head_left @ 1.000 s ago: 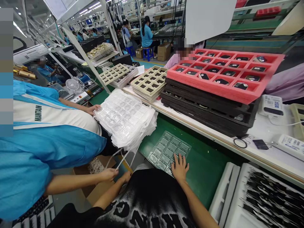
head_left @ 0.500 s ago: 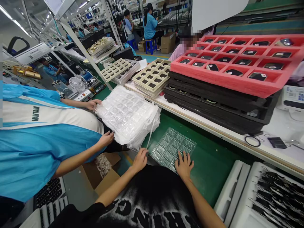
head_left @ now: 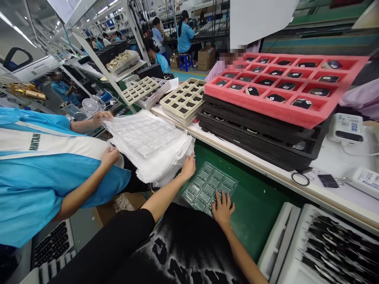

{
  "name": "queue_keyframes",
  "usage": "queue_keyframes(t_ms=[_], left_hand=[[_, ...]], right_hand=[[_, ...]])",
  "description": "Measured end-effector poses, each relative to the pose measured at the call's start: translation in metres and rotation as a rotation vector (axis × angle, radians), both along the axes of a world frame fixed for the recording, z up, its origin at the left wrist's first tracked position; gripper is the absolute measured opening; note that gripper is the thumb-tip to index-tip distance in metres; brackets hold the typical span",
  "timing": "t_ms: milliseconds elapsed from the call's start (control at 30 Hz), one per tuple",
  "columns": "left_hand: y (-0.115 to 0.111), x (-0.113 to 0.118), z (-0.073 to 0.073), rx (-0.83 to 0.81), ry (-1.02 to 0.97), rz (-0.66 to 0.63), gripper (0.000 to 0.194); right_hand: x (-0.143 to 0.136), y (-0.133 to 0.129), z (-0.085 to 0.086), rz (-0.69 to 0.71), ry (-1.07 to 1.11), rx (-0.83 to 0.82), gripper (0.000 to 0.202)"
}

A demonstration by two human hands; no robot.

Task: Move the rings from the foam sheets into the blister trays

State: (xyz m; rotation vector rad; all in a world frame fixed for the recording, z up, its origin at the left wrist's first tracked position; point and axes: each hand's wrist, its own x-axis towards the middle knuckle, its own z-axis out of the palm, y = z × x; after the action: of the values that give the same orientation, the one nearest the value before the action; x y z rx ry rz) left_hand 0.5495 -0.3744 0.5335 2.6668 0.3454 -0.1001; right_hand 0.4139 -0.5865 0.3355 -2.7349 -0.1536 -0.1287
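A clear plastic tray with several ribbed compartments (head_left: 204, 183) lies on the green mat (head_left: 254, 213). My right hand (head_left: 222, 207) rests flat on its near right part, fingers spread. My left hand (head_left: 188, 167) is at the lower right edge of a stack of white sheets (head_left: 161, 157), fingers bent together; what they hold, if anything, is too small to make out. A co-worker's two hands hold a clear tray (head_left: 139, 132) at its left side, over the stack.
A red foam tray with dark parts (head_left: 319, 108) tops black trays (head_left: 251, 140) on the shelf. Beige trays (head_left: 183, 98) stand left of them. White trays of black parts (head_left: 334, 240) are at lower right. A box (head_left: 133, 199) sits below the stack.
My left hand has moved up and right to the stack's edge. The co-worker's hands have shifted left, and a clear tray's left side is now lifted. My right hand stays on the tray.
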Motion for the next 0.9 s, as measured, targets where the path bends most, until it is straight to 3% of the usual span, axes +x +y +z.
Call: queue_keyframes(t_ms=[133, 300, 433, 567, 767, 900], left_hand=[[-0.002, 0.017, -0.008, 0.133, 0.192, -0.132, 0.066], [0.017, 0.009, -0.035, 0.168, 0.383, -0.058, 0.081], [0.044, -0.028, -0.045, 0.182, 0.443, -0.005, 0.094], [0.069, -0.077, -0.060, 0.174, 0.428, -0.023, 0.092], [0.102, -0.152, -0.120, 0.216, 0.324, -0.231, 0.101], [0.108, -0.193, -0.155, 0.201, 0.228, -0.236, 0.100]], right_hand=[[0.000, 0.000, 0.001, 0.002, 0.014, 0.000, 0.059], [0.000, 0.000, -0.002, 0.007, 0.010, 0.012, 0.059], [-0.001, -0.001, -0.011, 0.013, -0.055, 0.040, 0.060], [0.001, -0.004, -0.023, 0.033, -0.101, 0.082, 0.062], [0.003, -0.005, -0.028, 0.047, -0.116, 0.124, 0.061], [0.005, -0.006, -0.032, 0.058, -0.090, 0.134, 0.062]])
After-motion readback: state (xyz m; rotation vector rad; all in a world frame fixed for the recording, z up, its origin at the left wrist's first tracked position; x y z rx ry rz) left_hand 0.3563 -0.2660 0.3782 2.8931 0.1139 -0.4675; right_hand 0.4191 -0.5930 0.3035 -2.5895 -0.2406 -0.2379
